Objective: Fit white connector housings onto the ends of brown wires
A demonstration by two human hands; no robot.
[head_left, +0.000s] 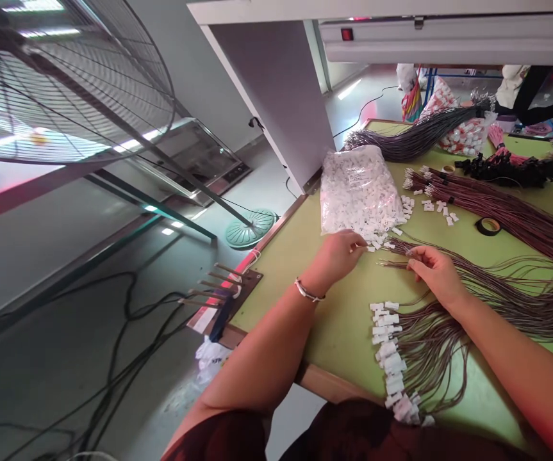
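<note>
My left hand has its fingertips pinched at a small white plastic connector, at the edge of a loose pile of such pieces. Behind it lies a clear bag full of white connectors. My right hand is closed on thin brown wires, and their bare metal tips point left toward my other hand. A loose bundle of brown wires runs under and past the right hand. Nearer my body, a row of wires with white connectors on their ends lies on the green tabletop.
Farther back are dark wire bundles, reddish-brown bundles, a roll of black tape and a bag of red-and-white parts. A pegged rack sits at the table's left edge. A large fan stands left.
</note>
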